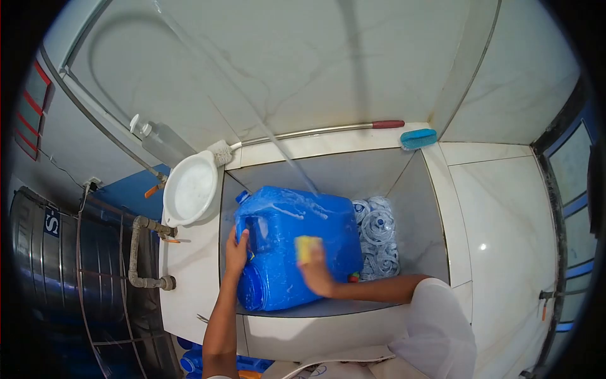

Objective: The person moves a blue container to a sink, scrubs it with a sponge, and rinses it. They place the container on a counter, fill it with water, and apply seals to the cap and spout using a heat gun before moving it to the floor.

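A big blue water jug (334, 234) lies on its side in the tiled basin (420, 208), with soapy streaks over its surface. Its large blue cap (251, 287) faces the lower left. My left hand (237, 252) is wrapped round the jug's handle. Against the jug's upper side, my right hand (317, 275) presses a yellow sponge (307, 247); the hand is slightly blurred. To the right of the jug, several clear ring-shaped plastic pieces (379, 234) are piled in the basin.
On the ledge stand a white bowl of suds (218, 196) and a pump bottle (165, 142). A long-handled brush (309, 132) and a blue scrub brush (418, 139) lie along the back edge. Pipes (134, 252) and a steel tank (50, 252) are at left.
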Available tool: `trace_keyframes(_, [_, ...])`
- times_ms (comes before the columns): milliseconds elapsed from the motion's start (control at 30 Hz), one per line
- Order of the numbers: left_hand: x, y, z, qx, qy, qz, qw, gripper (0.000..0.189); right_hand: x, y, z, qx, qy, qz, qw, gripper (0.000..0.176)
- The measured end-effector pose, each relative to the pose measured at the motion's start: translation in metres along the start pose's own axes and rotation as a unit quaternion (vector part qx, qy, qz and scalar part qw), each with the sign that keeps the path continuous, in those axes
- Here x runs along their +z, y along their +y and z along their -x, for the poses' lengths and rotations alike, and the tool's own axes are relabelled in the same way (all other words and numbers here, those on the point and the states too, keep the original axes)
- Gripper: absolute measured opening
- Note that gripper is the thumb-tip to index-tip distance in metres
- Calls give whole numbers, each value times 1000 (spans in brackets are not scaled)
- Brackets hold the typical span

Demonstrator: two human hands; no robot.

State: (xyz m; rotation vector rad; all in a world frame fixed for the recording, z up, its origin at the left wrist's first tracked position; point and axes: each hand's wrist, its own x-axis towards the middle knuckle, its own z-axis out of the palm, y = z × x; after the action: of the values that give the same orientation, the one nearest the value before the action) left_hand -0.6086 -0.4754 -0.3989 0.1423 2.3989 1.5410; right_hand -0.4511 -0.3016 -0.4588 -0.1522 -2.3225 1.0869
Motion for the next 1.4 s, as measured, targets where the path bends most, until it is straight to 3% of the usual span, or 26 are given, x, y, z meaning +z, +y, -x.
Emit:
trace_keyframes(33, [1, -1, 0, 0, 0, -2, 1000, 36, -12, -31, -29, -81, -85, -58, 991, 56])
trace_keyframes(100, [0, -5, 2, 15, 31, -1, 999, 32, 6, -30, -75, -132, -60, 71, 987, 46])
trace_keyframes(167, [3, 2, 2, 9, 32, 7, 999, 31, 33, 48, -104, -76, -34, 134, 987, 34])
trace_keyframes(233, [1, -5, 4, 3, 39, 19, 999, 31, 14, 130, -94, 223, -139, 55, 963, 30])
trace_keyframes(300, [-3, -19, -6, -6, 62, -23, 998, 30, -1, 170, -12, 191, 20, 60, 980, 36])
trace_keyframes(333, [-3, -16, -9, -6, 63, -18, 998, 30, 3, 152, 28, 86, -36, 246, 965, 39])
trace_keyframes(367, [-2, -11, -10, -8, 61, -28, 998, 29, 1, 126, 64, -20, -94, 420, 902, 43])
trace_keyframes(433, [-2, -13, -4, -20, 56, -39, 997, 29, -8, 28, 62, 31, -125, 76, 989, 52])
trace_keyframes(467, [-2, -13, -5, -11, 53, -27, 998, 29, -16, -17, 34, 63, -111, -128, 984, 54])
trace_keyframes(533, [-5, -17, -5, 3, 57, -27, 998, 28, 1, -35, -26, -134, -140, -20, 981, 54])
trace_keyframes(600, [-4, -14, -4, 10, 60, -30, 998, 28, 31, -6, -81, -109, -68, 106, 986, 49])
trace_keyframes(667, [-5, -14, 0, 14, 56, -37, 998, 28, 54, 98, -79, -33, -87, 63, 994, 40])
trace_keyframes(733, [-4, -13, -4, -8, 51, -26, 998, 27, 12, 155, -33, 52, -130, 117, 983, 32])
trace_keyframes(767, [-5, -11, -8, -1, 56, -19, 998, 27, -12, 152, -6, 146, -55, 28, 987, 32])
trace_keyframes(833, [-4, -14, -4, -7, 52, -24, 998, 26, -60, 140, 15, 229, -307, 103, 918, 36])
trace_keyframes(867, [-4, -19, -2, -9, 54, -20, 998, 26, -78, 119, 4, 227, -309, 106, 917, 36])
trace_keyframes(933, [-4, -22, -7, -3, 62, -8, 998, 26, -106, 81, -65, 58, -175, 60, 981, 39])
trace_keyframes(967, [-4, -19, -6, 0, 68, -5, 998, 26, -107, 73, -110, 23, -98, 33, 994, 38])
trace_keyframes(1033, [-4, -12, -2, -11, 60, -17, 998, 26, -117, 51, -198, -105, -1, 174, 979, 39])
trace_keyframes(1100, [-2, -13, 1, -1, 69, -15, 998, 26, -101, 88, -257, -141, -56, 296, 943, 43])
trace_keyframes(1133, [-2, -15, 0, 11, 78, -12, 997, 27, -101, 88, -258, -142, -55, 295, 943, 43])
trace_keyframes(1200, [-5, -19, -3, 13, 83, -22, 996, 28, -96, 79, -266, -182, -83, 409, 890, 39])
trace_keyframes(1233, [-3, -22, -2, 9, 83, -22, 996, 29, -101, 58, -272, -189, -83, 409, 889, 39])
trace_keyframes(1300, [-2, -17, 0, -24, 74, -18, 997, 32, -113, -2, -274, 12, -201, 190, 961, 31])
trace_keyframes(1367, [5, -12, 1, 3, 91, -17, 996, 30, -95, -13, -289, 7, -260, 188, 947, 26])
trace_keyframes(1400, [10, -8, 4, 3, 91, -15, 996, 30, -86, -16, -301, 9, -366, 208, 907, 24])
